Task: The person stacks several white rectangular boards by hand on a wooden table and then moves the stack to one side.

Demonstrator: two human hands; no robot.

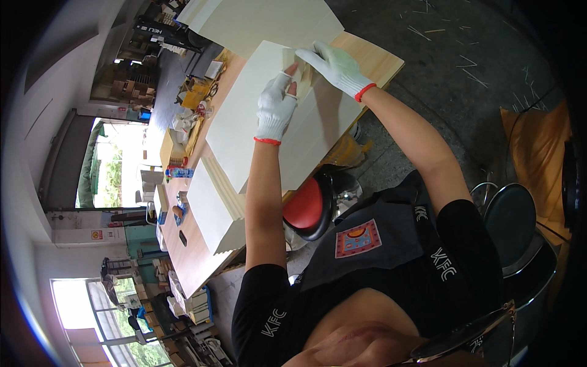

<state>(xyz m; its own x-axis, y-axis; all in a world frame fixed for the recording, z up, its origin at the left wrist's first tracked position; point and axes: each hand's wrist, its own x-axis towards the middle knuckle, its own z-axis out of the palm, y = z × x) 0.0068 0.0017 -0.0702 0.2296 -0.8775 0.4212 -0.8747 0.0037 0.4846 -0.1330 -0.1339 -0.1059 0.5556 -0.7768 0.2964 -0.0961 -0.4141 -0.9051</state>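
Large cream rectangular paper sheet (269, 110) on long wooden table (373, 58): white-gloved left hand (275, 107) flat atop it, right hand (333, 64) pinching its far corner.

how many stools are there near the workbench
2. A red-topped stool sits partly tucked under the workbench edge, below the left hand. A dark-topped stool stands on the floor at the person's right side. Others may be hidden behind the body.
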